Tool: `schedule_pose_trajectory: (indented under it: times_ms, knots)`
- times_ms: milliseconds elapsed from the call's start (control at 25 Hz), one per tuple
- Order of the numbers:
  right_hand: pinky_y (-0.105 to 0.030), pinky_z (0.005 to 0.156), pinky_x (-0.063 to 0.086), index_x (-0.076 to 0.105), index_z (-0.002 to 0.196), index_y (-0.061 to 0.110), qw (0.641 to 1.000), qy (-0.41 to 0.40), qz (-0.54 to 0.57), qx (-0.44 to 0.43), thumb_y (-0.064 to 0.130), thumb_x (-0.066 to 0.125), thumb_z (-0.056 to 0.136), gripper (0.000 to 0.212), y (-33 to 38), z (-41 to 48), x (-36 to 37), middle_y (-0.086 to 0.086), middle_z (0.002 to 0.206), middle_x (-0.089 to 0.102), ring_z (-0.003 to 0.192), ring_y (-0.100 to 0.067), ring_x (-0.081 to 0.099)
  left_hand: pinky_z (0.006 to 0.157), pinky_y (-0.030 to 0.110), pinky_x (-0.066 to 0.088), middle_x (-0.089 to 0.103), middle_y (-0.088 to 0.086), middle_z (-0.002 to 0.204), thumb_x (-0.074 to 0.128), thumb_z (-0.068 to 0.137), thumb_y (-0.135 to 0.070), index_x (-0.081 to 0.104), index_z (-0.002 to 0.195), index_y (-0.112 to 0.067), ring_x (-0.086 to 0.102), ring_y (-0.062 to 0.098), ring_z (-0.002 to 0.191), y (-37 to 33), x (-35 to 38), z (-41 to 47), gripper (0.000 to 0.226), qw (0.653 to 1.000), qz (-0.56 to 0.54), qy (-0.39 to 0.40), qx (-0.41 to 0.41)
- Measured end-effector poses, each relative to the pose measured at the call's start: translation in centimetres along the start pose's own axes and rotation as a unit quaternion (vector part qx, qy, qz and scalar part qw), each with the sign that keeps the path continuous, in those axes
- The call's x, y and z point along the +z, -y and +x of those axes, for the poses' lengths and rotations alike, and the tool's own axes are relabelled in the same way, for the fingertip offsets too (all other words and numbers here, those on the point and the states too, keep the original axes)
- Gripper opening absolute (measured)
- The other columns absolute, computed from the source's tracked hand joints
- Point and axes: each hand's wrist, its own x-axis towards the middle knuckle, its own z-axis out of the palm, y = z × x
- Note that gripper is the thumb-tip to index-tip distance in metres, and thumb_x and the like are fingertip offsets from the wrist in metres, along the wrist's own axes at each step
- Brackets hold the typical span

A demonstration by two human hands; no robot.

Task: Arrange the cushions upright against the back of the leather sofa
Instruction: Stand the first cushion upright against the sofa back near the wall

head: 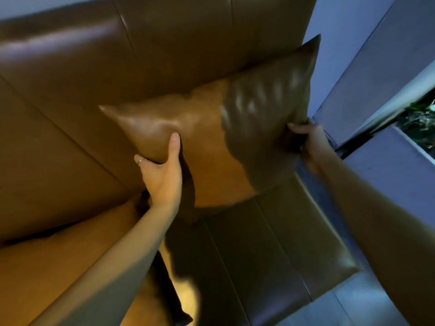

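Observation:
A brown leather cushion (pixel 211 128) stands tilted at the right end of the brown leather sofa, its top leaning toward the sofa back (pixel 94 55). My left hand (pixel 162 172) grips its left edge, thumb on the front face. My right hand (pixel 308 142) holds its right edge, fingers curled around the rim. A second brown cushion (pixel 70 262) lies flat on the seat at lower left, partly hidden under my left forearm. The seat (pixel 270 243) below the held cushion is in shadow.
The sofa's right end meets a pale wall (pixel 353 31). A grey ledge (pixel 388 165) and a planter with green leaves (pixel 419 123) sit to the right. Pale floor (pixel 353 307) shows at the bottom right.

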Motion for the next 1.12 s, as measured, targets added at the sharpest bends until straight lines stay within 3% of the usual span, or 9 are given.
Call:
schedule_pose_trajectory:
  times_ms: [160,240,320,400,520,720,920,1040,1120]
  knots:
    - [-0.045,0.083,0.053,0.059,0.131,0.012,0.999,-0.004,-0.034,0.019,0.012,0.062,0.079,0.052,2.3,0.9,0.7,-0.006,0.112,0.067,0.113,-0.036,0.062,0.119,0.042,0.025,0.027,0.004,0.166,0.065,0.084,-0.066,-0.003,0.162,-0.017,0.026,0.03,0.151,-0.4,0.5,0.8,0.114,0.998,0.035,0.053,0.003]
    - [-0.055,0.091,0.051,0.054,0.133,0.02,0.999,0.002,-0.03,0.031,0.028,0.067,0.083,0.053,2.8,1.0,1.5,-0.003,0.122,0.063,0.117,-0.033,0.059,0.119,0.048,0.028,0.034,0.002,0.162,0.067,0.08,-0.067,0.004,0.162,-0.026,0.033,0.03,0.148,-0.4,0.4,1.3,0.11,0.996,0.006,0.081,-0.029]
    - [-0.066,0.099,0.044,0.042,0.142,0.026,0.999,-0.003,-0.02,0.041,0.051,0.074,0.077,0.077,3.2,1.6,2.2,-0.002,0.138,0.054,0.123,-0.033,0.053,0.115,0.057,0.035,0.046,-0.002,0.152,0.072,0.077,-0.064,0.017,0.158,-0.033,0.045,0.028,0.139,-0.7,0.5,1.6,0.103,0.994,-0.044,0.087,-0.043]
    - [-0.063,0.098,0.044,0.036,0.148,0.027,0.999,-0.009,-0.029,0.034,0.055,0.076,0.078,0.085,3.9,1.6,3.0,-0.002,0.137,0.052,0.112,-0.028,0.055,0.113,0.061,0.038,0.048,-0.004,0.151,0.075,0.066,-0.073,0.018,0.158,-0.033,0.047,0.027,0.138,-1.0,0.6,1.5,0.115,0.995,-0.041,0.08,-0.04]
    - [-0.051,0.082,0.049,0.042,0.145,0.023,0.999,-0.024,-0.022,0.02,0.049,0.076,0.082,0.076,3.9,2.0,3.1,0.0,0.126,0.058,0.094,-0.019,0.058,0.113,0.06,0.038,0.048,-0.004,0.153,0.072,0.035,-0.091,0.014,0.16,-0.038,0.047,0.027,0.139,-0.9,0.8,1.1,0.147,0.996,-0.029,0.082,-0.024]
    - [-0.032,0.062,0.047,0.049,0.128,0.024,0.999,-0.044,-0.022,-0.016,0.041,0.073,0.087,0.05,4.6,2.3,2.4,0.01,0.103,0.06,0.086,-0.01,0.059,0.114,0.061,0.035,0.049,-0.006,0.151,0.075,0.05,-0.08,0.014,0.16,-0.038,0.047,0.025,0.139,-0.6,1.6,1.0,0.132,0.995,-0.048,0.086,-0.022]
    - [-0.036,0.074,0.047,0.045,0.141,0.022,0.998,-0.055,-0.022,-0.021,0.041,0.073,0.087,0.064,3.8,3.4,1.4,0.01,0.107,0.059,0.093,-0.011,0.058,0.117,0.063,0.03,0.042,-0.003,0.157,0.078,0.072,-0.063,-0.003,0.161,-0.034,0.041,0.028,0.143,0.1,3.3,2.3,0.124,0.99,-0.063,0.11,-0.06]
    - [-0.044,0.082,0.048,0.046,0.142,0.023,0.998,-0.063,-0.02,-0.023,0.042,0.074,0.086,0.065,3.6,4.3,1.2,0.009,0.11,0.06,0.092,-0.011,0.058,0.114,0.061,0.036,0.049,-0.003,0.151,0.08,0.057,-0.07,0.005,0.161,-0.036,0.047,0.027,0.138,0.0,3.6,2.6,0.133,0.99,-0.069,0.111,-0.054]
    - [-0.049,0.092,0.048,0.043,0.145,0.025,0.997,-0.061,-0.033,-0.024,0.046,0.074,0.085,0.071,3.4,4.9,1.0,0.003,0.126,0.06,0.1,-0.016,0.058,0.113,0.061,0.037,0.05,-0.004,0.151,0.078,0.049,-0.074,0.005,0.161,-0.036,0.047,0.026,0.138,0.0,3.8,2.8,0.139,0.99,-0.063,0.114,-0.052]
